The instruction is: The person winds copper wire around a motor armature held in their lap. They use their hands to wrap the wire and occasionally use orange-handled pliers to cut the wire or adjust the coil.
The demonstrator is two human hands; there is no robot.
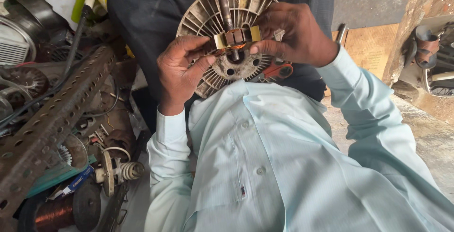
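- You hold a round, pale finned disc [208,19], dusty and worn, with thin radial ribs around a flat, rust-spotted hub pierced by small round holes.
- A dull steel shaft [224,5] stands out of the hub, smooth and cylindrical, reaching up past your fingertips.
- Across the shaft sits a small block [236,36] with brass-coloured ends and a dark brown middle; a glint of copper wire shows just beneath it.
- Your left hand [178,73] is curled, its fingers [195,46] pinching the left end of the block while the palm rests against the disc's lower left rim.
- Your right hand [295,33] comes from the other side, its fingers [265,47] closed on the right end of the block, the knuckles lying over the ribs.
- Both grips are tight on the block; the disc lies behind and under your fingers, propped against dark trousers.
- Just below your right fingers, orange-handled pliers [276,70] peek out from behind the disc.
- Well left of your left fingers lies a rusty perforated angle bar [52,118], with a copper-wound coil [54,213] near its lower end.
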